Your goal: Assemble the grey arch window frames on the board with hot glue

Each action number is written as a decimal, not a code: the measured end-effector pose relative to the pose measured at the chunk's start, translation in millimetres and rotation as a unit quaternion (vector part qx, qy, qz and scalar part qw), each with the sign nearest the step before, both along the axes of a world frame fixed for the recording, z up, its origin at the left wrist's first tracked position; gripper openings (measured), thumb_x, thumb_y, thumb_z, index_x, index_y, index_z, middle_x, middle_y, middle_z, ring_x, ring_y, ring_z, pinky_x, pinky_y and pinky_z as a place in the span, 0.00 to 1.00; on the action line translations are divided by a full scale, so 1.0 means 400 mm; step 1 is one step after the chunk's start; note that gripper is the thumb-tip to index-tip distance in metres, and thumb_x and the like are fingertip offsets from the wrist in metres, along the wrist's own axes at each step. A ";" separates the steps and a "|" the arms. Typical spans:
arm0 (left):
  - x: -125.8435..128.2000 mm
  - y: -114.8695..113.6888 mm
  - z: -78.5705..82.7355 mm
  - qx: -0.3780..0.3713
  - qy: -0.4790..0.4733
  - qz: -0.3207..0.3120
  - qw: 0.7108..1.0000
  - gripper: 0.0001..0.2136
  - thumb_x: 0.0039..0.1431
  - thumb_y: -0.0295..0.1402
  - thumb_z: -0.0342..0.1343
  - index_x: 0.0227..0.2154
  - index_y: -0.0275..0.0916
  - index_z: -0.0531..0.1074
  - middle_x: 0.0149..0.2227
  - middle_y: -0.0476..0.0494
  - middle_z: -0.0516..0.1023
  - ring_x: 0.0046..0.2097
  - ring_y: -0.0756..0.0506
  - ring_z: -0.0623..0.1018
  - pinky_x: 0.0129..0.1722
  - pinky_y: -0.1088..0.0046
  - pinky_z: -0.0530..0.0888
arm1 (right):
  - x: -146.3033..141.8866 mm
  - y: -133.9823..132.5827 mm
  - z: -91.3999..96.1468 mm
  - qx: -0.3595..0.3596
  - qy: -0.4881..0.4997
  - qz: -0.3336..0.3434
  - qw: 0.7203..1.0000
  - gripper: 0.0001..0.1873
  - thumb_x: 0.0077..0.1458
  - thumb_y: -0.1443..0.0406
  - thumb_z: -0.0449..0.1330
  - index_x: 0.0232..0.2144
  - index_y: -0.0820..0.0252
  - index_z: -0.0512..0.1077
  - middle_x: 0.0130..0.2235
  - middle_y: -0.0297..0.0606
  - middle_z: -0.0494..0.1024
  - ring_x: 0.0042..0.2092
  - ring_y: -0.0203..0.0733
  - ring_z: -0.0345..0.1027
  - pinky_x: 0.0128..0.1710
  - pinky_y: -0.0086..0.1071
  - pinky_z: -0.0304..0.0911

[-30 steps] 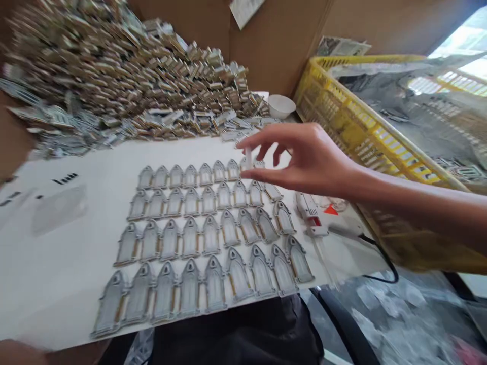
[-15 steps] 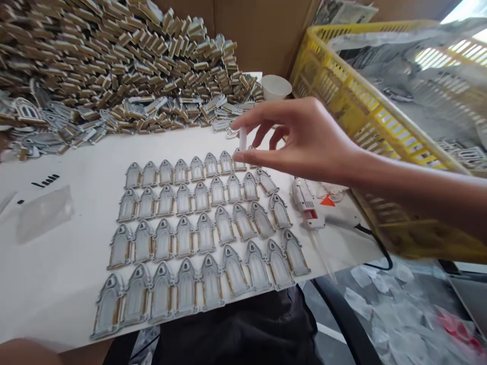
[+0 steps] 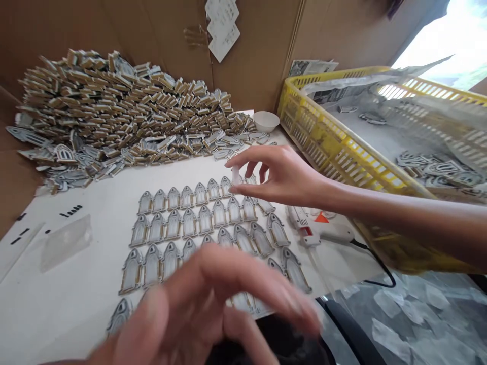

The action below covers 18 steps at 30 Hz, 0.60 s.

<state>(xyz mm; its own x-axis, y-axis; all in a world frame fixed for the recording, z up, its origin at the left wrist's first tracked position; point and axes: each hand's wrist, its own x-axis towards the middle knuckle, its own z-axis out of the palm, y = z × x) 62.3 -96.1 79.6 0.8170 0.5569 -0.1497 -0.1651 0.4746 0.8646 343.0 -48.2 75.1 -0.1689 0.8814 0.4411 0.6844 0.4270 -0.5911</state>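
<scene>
Between the thumb and fingertips of my right hand (image 3: 279, 173) is a small whitish translucent strip (image 3: 236, 175), upright, over the back row of grey arched window-shaped pieces (image 3: 174, 224). These pieces lie in rows on the white table, each with a pale panel and gold-coloured edges. My left hand (image 3: 205, 304) is close to the camera, slightly blurred, its fingers curved and apart with nothing between them. It hides part of the front rows. A white glue gun (image 3: 304, 225) lies on its side below my right forearm.
A tall heap of similar pieces (image 3: 125, 106) fills the back left. Beside it stands a white bowl (image 3: 266, 121). A yellow crate (image 3: 323, 132) with more pieces borders the right. On the left lie a clear plastic bag (image 3: 66, 242) and small black bits (image 3: 72, 210).
My left hand has come into view at the bottom. The view has tilted up, showing more of the cardboard wall. My right hand keeps its pinch on the strip.
</scene>
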 end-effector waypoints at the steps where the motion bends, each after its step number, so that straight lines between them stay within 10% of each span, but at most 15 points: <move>1: 0.021 0.018 0.024 -0.003 -0.027 0.017 0.999 0.27 0.70 0.61 0.51 0.49 0.45 0.83 0.50 0.36 0.86 0.57 0.28 0.83 0.37 0.59 0.87 | 0.000 0.000 -0.001 0.006 0.001 0.002 1.000 0.19 0.58 0.60 0.73 0.50 0.61 0.82 0.46 0.39 0.87 0.40 0.40 0.79 0.39 0.34 0.73; 6: 0.101 0.093 0.095 -0.041 -0.082 0.103 0.990 0.26 0.78 0.46 0.39 0.51 0.37 0.82 0.59 0.31 0.82 0.63 0.28 0.79 0.51 0.51 0.86 | 0.000 0.003 -0.009 0.023 0.009 0.018 1.000 0.17 0.59 0.62 0.70 0.50 0.60 0.81 0.45 0.39 0.87 0.38 0.40 0.79 0.39 0.33 0.72; 18: 0.112 0.111 0.054 -0.013 -0.062 0.170 0.983 0.13 0.77 0.30 0.49 0.51 0.38 0.80 0.58 0.35 0.84 0.61 0.33 0.82 0.50 0.61 0.87 | -0.012 -0.001 -0.009 0.013 0.004 0.032 0.999 0.17 0.60 0.63 0.69 0.51 0.61 0.81 0.46 0.41 0.87 0.39 0.38 0.79 0.36 0.32 0.72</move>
<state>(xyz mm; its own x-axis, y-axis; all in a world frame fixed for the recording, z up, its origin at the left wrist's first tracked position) 107.2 -51.7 101.1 0.5973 0.7982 -0.0779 -0.4211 0.3948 0.8166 338.3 -48.8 71.5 -0.2202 0.8576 0.4648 0.6502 0.4843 -0.5854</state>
